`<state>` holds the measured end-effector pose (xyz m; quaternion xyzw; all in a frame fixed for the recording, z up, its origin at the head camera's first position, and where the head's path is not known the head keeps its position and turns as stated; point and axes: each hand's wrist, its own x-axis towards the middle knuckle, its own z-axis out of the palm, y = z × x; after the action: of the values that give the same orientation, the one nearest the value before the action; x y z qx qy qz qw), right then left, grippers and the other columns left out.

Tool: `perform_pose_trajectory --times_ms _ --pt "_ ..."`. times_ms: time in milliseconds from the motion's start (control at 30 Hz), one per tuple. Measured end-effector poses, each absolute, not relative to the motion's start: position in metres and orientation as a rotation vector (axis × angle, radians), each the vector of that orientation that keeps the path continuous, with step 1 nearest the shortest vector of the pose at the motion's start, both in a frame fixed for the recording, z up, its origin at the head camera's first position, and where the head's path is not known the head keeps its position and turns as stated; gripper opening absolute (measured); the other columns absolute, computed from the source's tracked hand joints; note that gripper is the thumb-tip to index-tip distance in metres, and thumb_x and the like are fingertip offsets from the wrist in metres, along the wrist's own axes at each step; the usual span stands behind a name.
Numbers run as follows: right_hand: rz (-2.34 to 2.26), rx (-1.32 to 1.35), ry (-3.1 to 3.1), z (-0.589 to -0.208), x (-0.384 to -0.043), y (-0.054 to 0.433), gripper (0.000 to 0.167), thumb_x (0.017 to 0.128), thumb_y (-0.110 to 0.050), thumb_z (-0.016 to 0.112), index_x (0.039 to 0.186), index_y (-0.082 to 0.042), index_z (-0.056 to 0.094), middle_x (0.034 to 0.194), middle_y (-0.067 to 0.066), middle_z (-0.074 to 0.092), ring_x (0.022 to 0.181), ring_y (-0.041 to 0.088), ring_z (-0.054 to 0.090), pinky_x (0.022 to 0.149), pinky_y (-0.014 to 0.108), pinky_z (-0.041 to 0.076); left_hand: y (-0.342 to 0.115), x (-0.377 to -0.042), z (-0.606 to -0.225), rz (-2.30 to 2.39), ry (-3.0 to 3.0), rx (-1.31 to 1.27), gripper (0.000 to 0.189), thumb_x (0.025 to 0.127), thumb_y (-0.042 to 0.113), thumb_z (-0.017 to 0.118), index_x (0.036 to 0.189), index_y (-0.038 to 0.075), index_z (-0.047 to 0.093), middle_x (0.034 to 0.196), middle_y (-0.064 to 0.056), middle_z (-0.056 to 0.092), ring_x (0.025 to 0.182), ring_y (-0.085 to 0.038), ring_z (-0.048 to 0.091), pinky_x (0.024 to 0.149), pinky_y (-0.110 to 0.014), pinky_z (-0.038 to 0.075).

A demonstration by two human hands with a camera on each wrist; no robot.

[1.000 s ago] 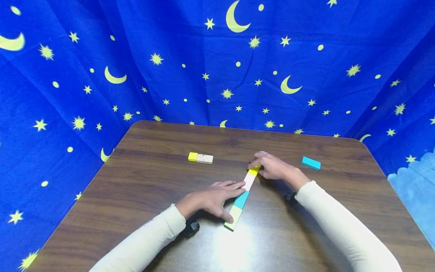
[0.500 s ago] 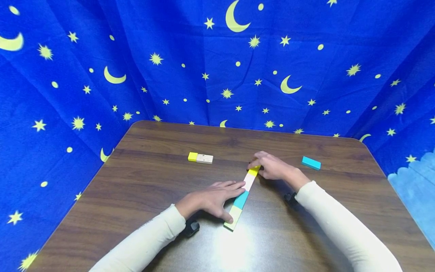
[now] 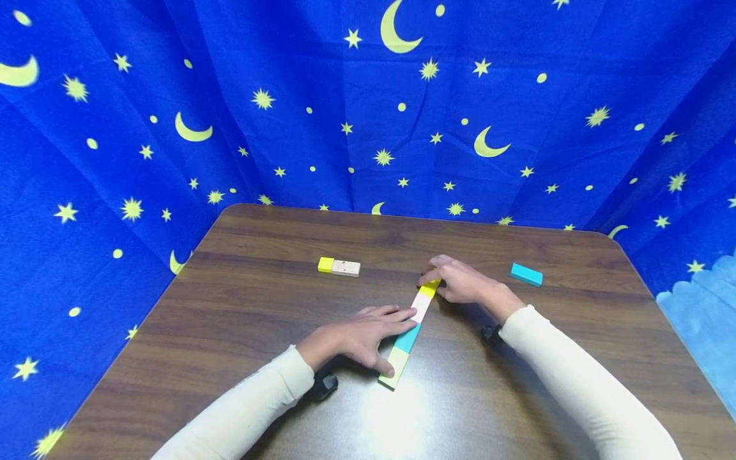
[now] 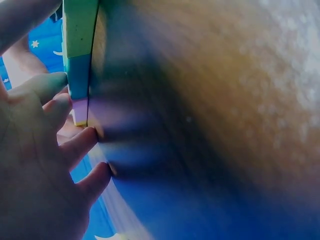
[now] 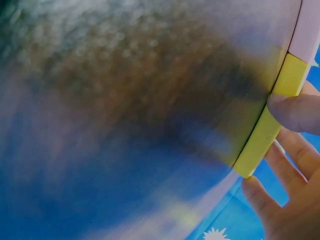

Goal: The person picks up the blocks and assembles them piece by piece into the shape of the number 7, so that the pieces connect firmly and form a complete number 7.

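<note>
Four flat blocks lie end to end in a slanted row on the table: a pale yellow-green block (image 3: 398, 363) nearest, then a teal block (image 3: 407, 340), a pale pink block (image 3: 422, 304) and a yellow block (image 3: 429, 289) farthest. My left hand (image 3: 365, 335) is spread along the row's left side. Its thumb touches the yellow-green block, and its fingertips reach the pink and teal ones. At the far end my right hand (image 3: 460, 281) holds the yellow block, thumb on the near side and fingers beyond, as the right wrist view shows. Its fingers partly cover that block.
On the brown table (image 3: 259, 306), a small yellow block (image 3: 326, 264) touches a speckled whitish block (image 3: 347, 268) at the back left. A bright blue block (image 3: 526, 275) lies at the back right. Behind the table hangs a blue star-patterned curtain (image 3: 322, 70).
</note>
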<state>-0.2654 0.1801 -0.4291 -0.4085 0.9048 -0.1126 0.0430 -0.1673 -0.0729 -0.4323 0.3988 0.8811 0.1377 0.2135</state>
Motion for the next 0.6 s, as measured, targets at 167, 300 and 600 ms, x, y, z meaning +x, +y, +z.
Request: perform_pose_trajectory --times_ms 167,300,600 --pt "-0.348 -1.285 2.772 -0.4295 -0.2644 0.1797 0.042 0.078 0.007 0.068 0.114 -0.014 0.075 0.117 0.012 0.069 0.113 0.032 0.061 0.097 0.049 0.054 -0.0740 -0.1667 -0.4319 0.391 2.437 1.113 0.094 0.081 0.049 0.074 0.158 0.026 0.025 0.168 0.011 0.013 0.156 -0.026 0.016 0.125 -0.051 0.020" --pt "-0.347 -1.265 2.766 -0.4294 -0.2641 0.1793 0.042 0.079 0.006 0.068 0.115 -0.015 0.075 0.119 0.013 0.069 0.115 0.032 0.060 0.099 0.049 0.053 -0.0748 -0.1661 -0.4317 0.402 2.427 1.107 0.093 0.082 0.048 0.073 0.158 0.026 0.025 0.168 0.011 0.013 0.156 -0.027 0.016 0.126 -0.051 0.019" --pt "-0.334 -1.214 2.764 -0.4296 -0.2633 0.1803 0.046 0.082 0.005 0.066 0.121 -0.017 0.073 0.129 0.014 0.067 0.127 0.037 0.055 0.106 0.057 0.046 -0.0747 -0.1661 -0.4323 0.392 2.422 1.086 0.094 0.082 0.049 0.073 0.159 0.028 0.022 0.168 0.015 0.010 0.157 -0.024 0.013 0.127 -0.049 0.017"
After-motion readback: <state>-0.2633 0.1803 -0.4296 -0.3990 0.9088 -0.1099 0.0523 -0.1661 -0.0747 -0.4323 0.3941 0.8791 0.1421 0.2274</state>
